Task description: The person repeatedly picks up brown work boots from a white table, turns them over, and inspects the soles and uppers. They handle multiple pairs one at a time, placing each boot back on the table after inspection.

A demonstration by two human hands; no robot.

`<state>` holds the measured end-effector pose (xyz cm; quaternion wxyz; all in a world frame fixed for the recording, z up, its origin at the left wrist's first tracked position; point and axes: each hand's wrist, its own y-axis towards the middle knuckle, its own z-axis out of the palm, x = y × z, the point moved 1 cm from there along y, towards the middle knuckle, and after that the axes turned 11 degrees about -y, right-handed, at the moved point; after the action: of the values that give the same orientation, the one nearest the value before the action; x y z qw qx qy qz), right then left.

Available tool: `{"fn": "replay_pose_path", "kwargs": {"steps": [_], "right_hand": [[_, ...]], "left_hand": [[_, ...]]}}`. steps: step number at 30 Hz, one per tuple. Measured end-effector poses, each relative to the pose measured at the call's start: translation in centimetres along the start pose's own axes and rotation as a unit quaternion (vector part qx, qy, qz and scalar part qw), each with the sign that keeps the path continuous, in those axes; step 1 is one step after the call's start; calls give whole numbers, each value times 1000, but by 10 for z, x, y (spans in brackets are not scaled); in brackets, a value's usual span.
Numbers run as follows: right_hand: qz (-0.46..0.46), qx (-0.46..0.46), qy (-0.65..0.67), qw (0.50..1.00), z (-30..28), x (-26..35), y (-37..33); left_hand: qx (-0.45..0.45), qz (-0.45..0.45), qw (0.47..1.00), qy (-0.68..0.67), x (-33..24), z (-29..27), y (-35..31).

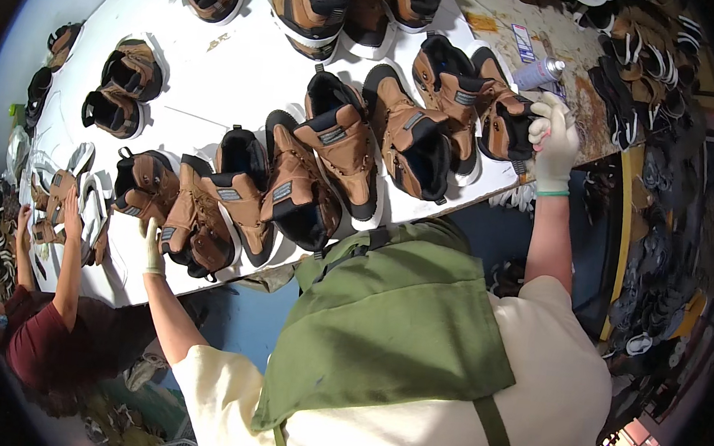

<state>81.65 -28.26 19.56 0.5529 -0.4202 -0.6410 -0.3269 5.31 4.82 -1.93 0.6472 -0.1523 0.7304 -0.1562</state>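
Brown boots with black collars stand side by side in a long row along the near edge of the white table [209, 77]. At the row's left end my left hand [153, 250], in a white glove, has its fingers stretched out beside a brown boot [197, 231]. My right hand [554, 142], in a white glove with a green cuff, is at the other end, its fingers curled next to the last boot [507, 122]. I see nothing held in it. Between my hands stand several more boots, such as a middle boot [301, 189], toes pointing alternately away and toward me.
A co-worker's hands [71, 213] handle a brown shoe at the far left. More boots [311, 6] stand at the table's back, and a pair [125, 79] at the left. A spray can [539, 73] lies beyond my right hand. Racks of shoes [659, 222] line the right side.
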Motion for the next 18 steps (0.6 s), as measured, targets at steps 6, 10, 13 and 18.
{"fn": "replay_pose_path", "kwargs": {"steps": [6,10,13,18], "right_hand": [[-22,6,-43,999,-22,-3,-4],[-8,-6,-55,998,-25,-5,-10],[3,-7,-62,998,-26,-13,-8],[-8,14,-90,996,-23,-23,-8]], "left_hand": [[21,15,1000,-8,-19,21,3],[40,30,999,-20,-21,18,-1],[55,40,997,-33,-26,15,-1],[54,45,996,-48,-25,15,-9]]}}
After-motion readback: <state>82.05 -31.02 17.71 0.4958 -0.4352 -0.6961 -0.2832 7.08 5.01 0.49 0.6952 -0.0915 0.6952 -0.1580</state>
